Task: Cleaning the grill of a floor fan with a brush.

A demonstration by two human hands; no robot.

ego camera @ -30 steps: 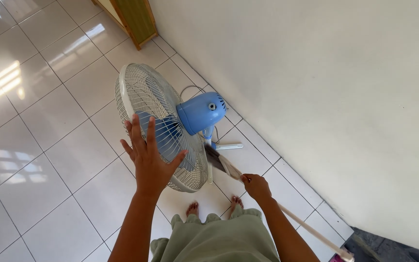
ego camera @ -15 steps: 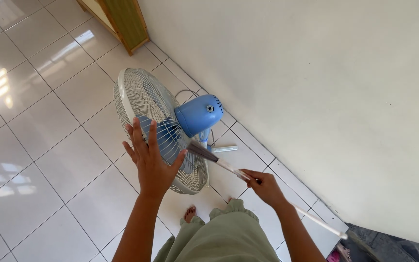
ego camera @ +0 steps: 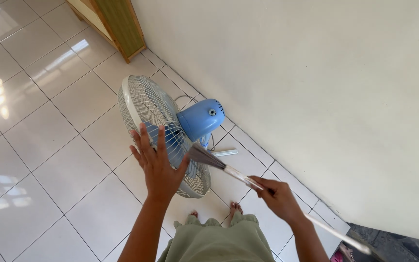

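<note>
A standing fan (ego camera: pixel 163 131) with a white wire grille and a blue motor housing (ego camera: pixel 201 119) stands on the tiled floor near a white wall. My left hand (ego camera: pixel 157 162) is spread open, fingers apart, resting against the top edge of the grille. My right hand (ego camera: pixel 277 194) grips a long thin white stick with a dark bristle tip, a duster brush (ego camera: pixel 203 156). The bristles touch the back of the grille just below the blue housing. The stick's far end runs down past my right forearm to the lower right.
White floor tiles (ego camera: pixel 59 145) stretch to the left. A wooden-framed cabinet (ego camera: pixel 117 22) with a green panel stands at the wall at the top. The fan's white foot and cord lie by the wall. My bare feet (ego camera: pixel 236 208) show below.
The brush tip rose from low behind the fan base up to the grille beside the motor housing. My right hand moved right and lifted. My left hand stayed on the grille.
</note>
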